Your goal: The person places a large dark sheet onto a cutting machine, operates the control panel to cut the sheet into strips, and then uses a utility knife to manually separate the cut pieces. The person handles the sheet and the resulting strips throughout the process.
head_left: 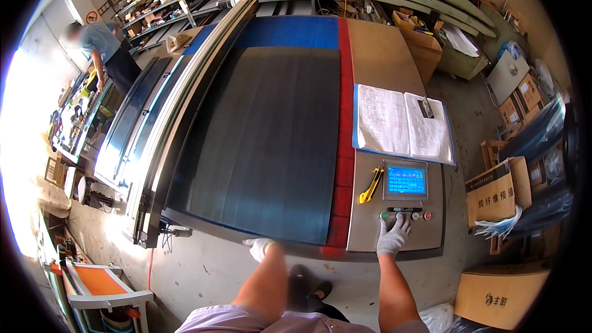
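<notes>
A wide machine table (290, 31) fills the middle, its blue top running back to the shelving. On it lies a broad dark sheet (265, 129), flat and square to the right side, its near end close to the table's near edge; lying so, it seems fully supported. A long silver beam (186, 98) spans the table's left part, leaving most of the sheet uncovered. Along the right side of the blue top runs a red strip (345, 148), which appears to mark off the tan right-hand border, where the smaller things sit apart from the sheet.

On that border, toward the right edge, an open folder of papers (382, 117) lies under its clip, probably so the pages stay put and readable. Nearer, a lit touchscreen (406, 180) is set close to the near right corner, within easy reach.

The right hand (394, 234), gloved, is over the buttons there, fingers spread and grasping nothing, the thumb beside the green button (384, 215); contact is not clear. The gloved left hand (259, 248) is at the near edge, perhaps for steadiness; whether its fingers grip there I cannot tell.

A yellow knife (370, 188) lies left of the touchscreen, and a black marker (404, 209) just below it, both handy.
</notes>
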`<state>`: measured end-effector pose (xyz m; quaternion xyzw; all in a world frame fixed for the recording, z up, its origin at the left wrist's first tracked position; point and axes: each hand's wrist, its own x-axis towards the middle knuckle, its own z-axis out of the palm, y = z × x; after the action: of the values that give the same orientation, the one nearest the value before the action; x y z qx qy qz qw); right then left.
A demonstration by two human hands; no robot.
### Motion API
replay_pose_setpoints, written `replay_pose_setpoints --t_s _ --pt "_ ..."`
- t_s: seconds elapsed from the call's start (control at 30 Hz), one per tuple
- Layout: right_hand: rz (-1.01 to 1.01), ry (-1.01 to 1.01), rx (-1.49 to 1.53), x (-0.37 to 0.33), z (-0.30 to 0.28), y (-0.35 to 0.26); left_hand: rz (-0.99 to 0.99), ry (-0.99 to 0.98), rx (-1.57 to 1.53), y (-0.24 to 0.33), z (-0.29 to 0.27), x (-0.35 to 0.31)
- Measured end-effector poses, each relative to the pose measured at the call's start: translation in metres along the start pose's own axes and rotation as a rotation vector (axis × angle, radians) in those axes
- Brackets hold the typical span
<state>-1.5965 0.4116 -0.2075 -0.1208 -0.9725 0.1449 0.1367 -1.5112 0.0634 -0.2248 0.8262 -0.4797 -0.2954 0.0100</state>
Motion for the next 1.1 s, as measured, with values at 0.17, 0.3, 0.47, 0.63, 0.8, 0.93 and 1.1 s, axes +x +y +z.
replay_pose_setpoints --t_s 0.17,0.3,0.47,0.63,0.8,0.93,1.1 --pt "0.008 0.012 -0.018 -0.001 -0.007 -0.005 0.044 0.032 0.049 -0.004 0.015 0.016" --pt "0.035 -0.042 -0.008 0.0 -0.011 -0.007 -0.008 0.019 0.046 0.001 0.004 0.003" --pt "-0.011 -0.016 -0.016 -0.001 -0.005 -0.006 -0.033 0.081 0.06 -0.025 0.039 0.049" --pt "-0.025 0.013 -0.017 0.0 -0.001 -0.004 -0.027 -0.031 0.117 -0.025 0.039 0.053" --pt "0.015 0.009 -0.059 -0.004 0.003 0.002 0.166 -0.099 0.006 -0.046 0.046 0.071" --pt "-0.012 -0.035 0.016 0.002 -0.004 0.001 0.519 -0.553 0.016 -0.068 -0.053 0.048" --pt "-0.025 0.003 -0.019 0.003 -0.002 0.011 1.334 -0.365 0.216 -0.028 -0.059 -0.03"
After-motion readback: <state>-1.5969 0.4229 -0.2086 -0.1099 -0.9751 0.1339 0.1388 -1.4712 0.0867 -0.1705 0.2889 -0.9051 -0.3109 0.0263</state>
